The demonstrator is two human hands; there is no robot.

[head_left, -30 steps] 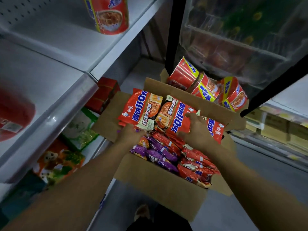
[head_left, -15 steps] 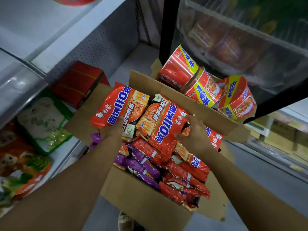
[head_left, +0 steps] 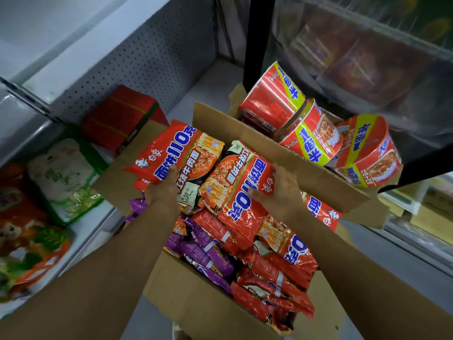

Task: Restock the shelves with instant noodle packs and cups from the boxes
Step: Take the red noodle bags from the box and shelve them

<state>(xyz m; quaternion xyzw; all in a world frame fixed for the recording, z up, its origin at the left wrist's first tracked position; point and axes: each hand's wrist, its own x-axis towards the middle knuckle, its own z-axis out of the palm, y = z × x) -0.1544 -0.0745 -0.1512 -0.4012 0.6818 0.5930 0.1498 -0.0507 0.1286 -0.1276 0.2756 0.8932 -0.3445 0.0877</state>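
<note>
A cardboard box (head_left: 196, 300) in front of me is full of red and purple instant noodle packs (head_left: 277, 268). My left hand (head_left: 163, 190) grips one red noodle pack (head_left: 176, 148) by its lower edge, lifted above the box's left side. My right hand (head_left: 279, 190) grips a second red noodle pack (head_left: 235, 182) by its right edge, beside the first. Behind this box, another box (head_left: 289, 153) holds three red noodle cups (head_left: 311, 136) lying on their sides.
A low grey shelf (head_left: 81, 231) on the left carries green, orange and red snack bags (head_left: 66, 177). A perforated shelf back (head_left: 132, 57) rises behind it. A black post (head_left: 257, 40) and plastic-covered goods (head_left: 367, 50) stand at the back right. Grey floor lies to the right.
Both hands have lifted the two red packs up out of the box. My view has tilted down, so the upper shelves have left the frame.
</note>
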